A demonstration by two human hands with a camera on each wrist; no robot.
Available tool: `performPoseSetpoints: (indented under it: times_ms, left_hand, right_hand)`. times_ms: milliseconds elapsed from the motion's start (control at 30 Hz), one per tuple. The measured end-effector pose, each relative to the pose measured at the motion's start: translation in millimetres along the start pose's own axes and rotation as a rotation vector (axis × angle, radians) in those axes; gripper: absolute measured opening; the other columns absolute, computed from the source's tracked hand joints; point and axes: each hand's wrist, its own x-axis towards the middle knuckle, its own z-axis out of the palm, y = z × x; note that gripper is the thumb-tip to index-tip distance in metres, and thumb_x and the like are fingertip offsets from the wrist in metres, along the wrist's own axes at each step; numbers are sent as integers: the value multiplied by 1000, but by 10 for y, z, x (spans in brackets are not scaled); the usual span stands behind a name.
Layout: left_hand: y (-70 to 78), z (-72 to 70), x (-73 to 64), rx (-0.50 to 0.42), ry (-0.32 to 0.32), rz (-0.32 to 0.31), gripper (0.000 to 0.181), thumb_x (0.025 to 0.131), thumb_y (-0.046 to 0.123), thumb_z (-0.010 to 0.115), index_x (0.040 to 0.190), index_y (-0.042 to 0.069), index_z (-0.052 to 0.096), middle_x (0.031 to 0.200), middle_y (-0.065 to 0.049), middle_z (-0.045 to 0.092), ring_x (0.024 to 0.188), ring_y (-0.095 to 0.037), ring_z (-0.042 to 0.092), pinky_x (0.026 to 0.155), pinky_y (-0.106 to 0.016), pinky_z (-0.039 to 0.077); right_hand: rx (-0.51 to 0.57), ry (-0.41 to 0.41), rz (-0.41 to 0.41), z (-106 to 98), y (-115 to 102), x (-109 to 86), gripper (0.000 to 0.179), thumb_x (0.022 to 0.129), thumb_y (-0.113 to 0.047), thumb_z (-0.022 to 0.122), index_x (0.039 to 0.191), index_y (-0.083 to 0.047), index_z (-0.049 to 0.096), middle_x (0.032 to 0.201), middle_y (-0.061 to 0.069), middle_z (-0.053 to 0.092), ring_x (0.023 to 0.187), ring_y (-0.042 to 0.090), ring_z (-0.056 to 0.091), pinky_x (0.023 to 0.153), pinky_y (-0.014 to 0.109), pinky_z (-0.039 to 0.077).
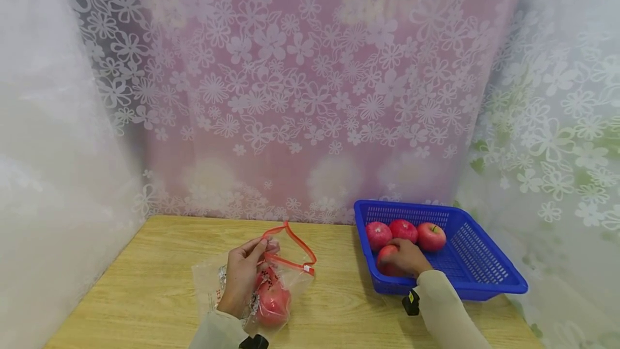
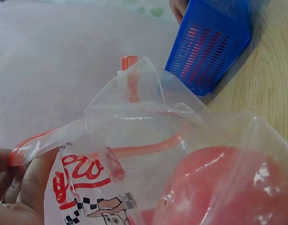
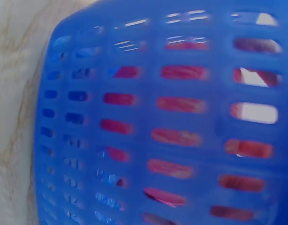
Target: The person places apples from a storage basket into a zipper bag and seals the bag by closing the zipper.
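My left hand (image 1: 239,273) pinches the red-edged mouth of a clear plastic zip bag (image 1: 301,280) between thumb and fingers. The mouth gapes, and a white slider sits at its right end. Inside the bag lies a red apple (image 1: 273,306), large in the left wrist view with printed red lettering and a cartoon figure beside it. Reaching over the near left side of a blue basket (image 1: 484,287), my right hand (image 1: 409,258) has its fingers curled round a red apple (image 1: 385,262). The basket's slotted wall (image 3: 144,86) hides that hand in the right wrist view.
Behind the right hand, three more apples (image 1: 403,230) sit along the basket's far left part. Basket and bag are on a wood-grain table (image 1: 160,279). A pink floral curtain (image 1: 300,123) hangs at the back, with pale sheets on both sides.
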Motion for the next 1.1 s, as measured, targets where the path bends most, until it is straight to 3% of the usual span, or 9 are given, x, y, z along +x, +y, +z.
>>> performPoseSetpoints:
  times_ms: [367,567,1100]
  left_hand:
    - [3,5,-18,-1,2,13,33,99,17,56,122,-7,62,99,-8,73,86,-8,69,63,-19,54]
    - [-8,5,-19,21,14,20,32,99,17,56,120,-4,64,101,-9,72,88,-11,69,65,-20,55]
    - [-6,-17,-25,37,9,45,30,100,15,55,119,-5,64,98,-9,73,86,-10,70,62,-19,54]
  right_hand:
    - [95,90,21,-138,-141,-20,72,79,-34,78,131,7,51,125,30,56,111,45,55,92,57,46]
    - [204,133,21,-225,-316,-73,72,80,-37,78,135,0,49,130,27,53,113,40,55,92,53,47]
    - [373,106,-24,-252,-850,-205,72,79,-38,79,139,-11,49,138,23,47,120,40,51,92,52,48]
